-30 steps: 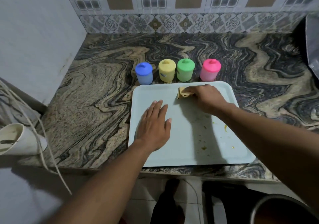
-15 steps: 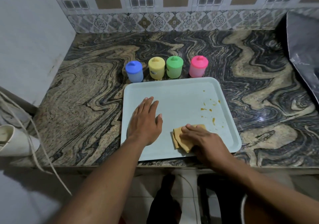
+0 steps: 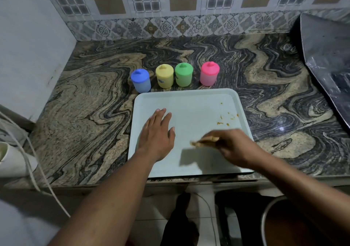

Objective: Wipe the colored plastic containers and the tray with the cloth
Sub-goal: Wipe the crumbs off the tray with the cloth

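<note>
Head view, nearest first: the right hand point(image 3: 233, 147) is motion-blurred, its fingers point(image 3: 217, 132) curled and pinching a folded tan cloth point(image 3: 203, 142). The cloth seems to be just clear of the near part of the pale rectangular plastic tray point(image 3: 191, 101), with a dark shadow point(image 3: 189, 157) under it. Beside it the left hand point(image 3: 158, 132) lies flat on the tray's left half, fingers straight and holding nothing, apparently steadying the tray on the swirled stone bench point(image 3: 94, 103).

Further in, yellow-brown smears point(image 3: 227, 119) lie near the tray's right rim, so I judge the tray-wiping step is in hand and unfinished. The next move calls for bringing the cloth down and rightward onto those smears and pressing firmly, with the left hand bracing the tray.

Beyond the far rim, four upright lidded plastic containers stand in a row:
- blue container point(image 3: 141, 81)
- yellow container point(image 3: 164, 76)
- green container point(image 3: 183, 74)
- pink container point(image 3: 209, 73), set slightly apart

I cannot tell whether they have been wiped.
</note>
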A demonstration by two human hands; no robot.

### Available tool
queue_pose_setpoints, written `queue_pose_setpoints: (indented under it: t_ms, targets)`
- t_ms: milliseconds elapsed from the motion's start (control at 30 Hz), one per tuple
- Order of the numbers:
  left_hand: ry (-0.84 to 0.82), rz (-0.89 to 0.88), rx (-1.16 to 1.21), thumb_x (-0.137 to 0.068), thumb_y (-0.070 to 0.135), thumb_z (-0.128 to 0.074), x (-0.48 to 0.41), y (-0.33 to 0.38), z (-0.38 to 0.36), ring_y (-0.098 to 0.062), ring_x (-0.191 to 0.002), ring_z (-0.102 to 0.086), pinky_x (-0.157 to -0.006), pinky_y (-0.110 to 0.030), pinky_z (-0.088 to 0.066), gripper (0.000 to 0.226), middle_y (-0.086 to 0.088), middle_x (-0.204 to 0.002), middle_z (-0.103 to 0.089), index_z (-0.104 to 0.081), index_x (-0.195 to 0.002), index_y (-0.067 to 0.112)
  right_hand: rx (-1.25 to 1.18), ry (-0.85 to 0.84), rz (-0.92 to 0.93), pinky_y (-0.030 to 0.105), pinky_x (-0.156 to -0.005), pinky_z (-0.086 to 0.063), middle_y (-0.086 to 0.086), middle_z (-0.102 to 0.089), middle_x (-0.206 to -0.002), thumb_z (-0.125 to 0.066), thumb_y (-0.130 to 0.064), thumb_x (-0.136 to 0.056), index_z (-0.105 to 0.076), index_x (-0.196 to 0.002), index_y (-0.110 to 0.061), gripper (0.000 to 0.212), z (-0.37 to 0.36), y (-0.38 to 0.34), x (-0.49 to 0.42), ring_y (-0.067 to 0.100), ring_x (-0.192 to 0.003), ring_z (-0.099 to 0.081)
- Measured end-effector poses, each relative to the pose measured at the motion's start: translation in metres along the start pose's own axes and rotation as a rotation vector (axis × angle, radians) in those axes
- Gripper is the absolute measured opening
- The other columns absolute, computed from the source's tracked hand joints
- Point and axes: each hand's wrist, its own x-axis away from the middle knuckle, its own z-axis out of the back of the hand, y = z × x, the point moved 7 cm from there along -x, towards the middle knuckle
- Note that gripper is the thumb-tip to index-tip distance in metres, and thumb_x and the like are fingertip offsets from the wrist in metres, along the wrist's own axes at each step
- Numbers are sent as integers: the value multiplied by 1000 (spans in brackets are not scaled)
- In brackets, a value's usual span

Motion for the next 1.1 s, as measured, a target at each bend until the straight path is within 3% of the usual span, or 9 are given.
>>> queue_pose_setpoints:
  t_ms: [133,267,400,500,600,700,800,967,1100]
  targets:
    - [45,35,-42,-102,43,-35,-15,18,14,-27,-151,-19,-122,-42,-19,55,-10,-160,-29,-37,-149,14,188,207,-93,30,-70,-47,5,-78,-98,-60,-5,-90,-75,-109,-27,32,63,26,-59,29,-92,-69]
    - [42,18,33,-102,46,-28,-23,54,-3,-25,-155,-3,-126,-44,-9,60,-6,-167,-14,-25,-156,18,356,221,-165,41,-71,-51,16,-74,-97,-49,-2,-86,-74,-109,-24,39,87,51,-104,41,-91,-65]
    - [72,49,-7,-103,46,-22,-20,56,-16,-22,-156,-1,-127,-41,-7,60,-3,-169,-10,-20,-158,20,427,117,-192,45,-84,-56,12,-73,-116,-55,-15,-80,-69,-122,-33,47,72,63,-116,39,-103,-67]
    - [87,55,5,-102,44,-25,-20,55,-13,-21,-156,-4,-126,-41,-10,59,-2,-168,-14,-24,-156,22,466,96,-228,40,-86,-52,8,-69,-127,-56,-16,-73,-67,-125,-35,56,55,63,-107,37,-113,-63]
    - [87,67,7,-101,46,-27,-20,56,-13,-20,-155,-6,-126,-41,-12,59,-1,-167,-16,-25,-155,23,465,188,-210,40,-84,-52,7,-70,-125,-59,-10,-77,-69,-121,-28,48,43,57,-82,34,-115,-63]
    - [99,77,-5,-100,47,-27,-20,55,-13,-21,-155,-8,-125,-41,-15,59,-1,-167,-18,-28,-154,23,395,237,-172,43,-93,-52,11,-69,-127,-58,-13,-87,-72,-116,-16,33,29,51,-50,32,-119,-62]
    - [99,85,-6,-100,48,-27,-21,54,-14,-21,-155,-10,-125,-41,-16,59,-1,-166,-19,-29,-153,23,393,203,-146,37,-101,-48,5,-65,-136,-57,-14,-88,-73,-118,-20,34,11,48,-22,24,-127,-58]
    - [97,87,-8,-100,49,-26,-20,54,-15,-21,-154,-11,-125,-41,-16,60,-1,-166,-20,-29,-153,23,452,111,-97,28,-87,-53,-7,-69,-130,-66,-12,-77,-74,-109,-30,37,-10,33,20,17,-123,-61]
    - [110,86,-14,-100,49,-28,-20,54,-16,-22,-154,-12,-125,-41,-16,59,-2,-165,-21,-29,-153,22,530,-14,-39,33,-79,-58,-13,-67,-130,-61,-7,-74,-70,-114,-30,48,-27,13,49,16,-122,-59]
